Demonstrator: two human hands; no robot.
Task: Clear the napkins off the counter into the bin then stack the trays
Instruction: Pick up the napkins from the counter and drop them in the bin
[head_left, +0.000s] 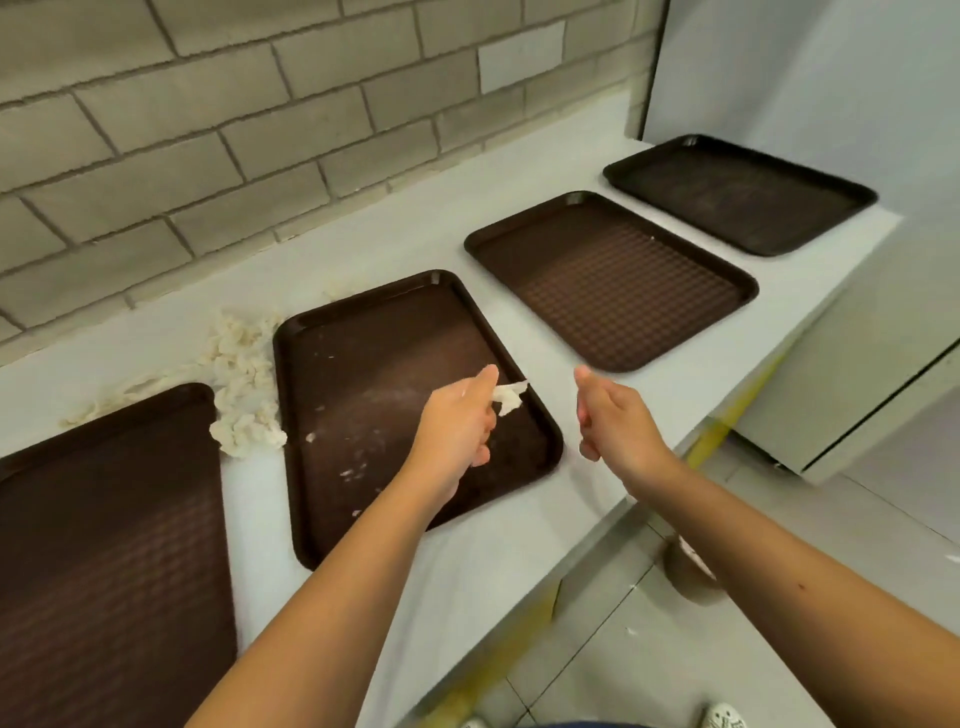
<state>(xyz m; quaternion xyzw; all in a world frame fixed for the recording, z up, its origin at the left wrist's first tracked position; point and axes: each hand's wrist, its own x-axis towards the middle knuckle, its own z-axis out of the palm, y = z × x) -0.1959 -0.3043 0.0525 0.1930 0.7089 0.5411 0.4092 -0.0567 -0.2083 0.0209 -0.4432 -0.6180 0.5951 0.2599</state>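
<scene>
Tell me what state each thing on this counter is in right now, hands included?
Left hand: closed on a napkin scrap, over the second tray.
Right hand: loosely curled, holding nothing.
Nearest tray: flat, bare.
Second tray: flat, dotted with white crumbs.
Third tray: flat, almost clean.
Far tray: flat, bare.
Napkin pile: crumpled on the counter, between the two nearest trays.
Trays: unstacked.
</scene>
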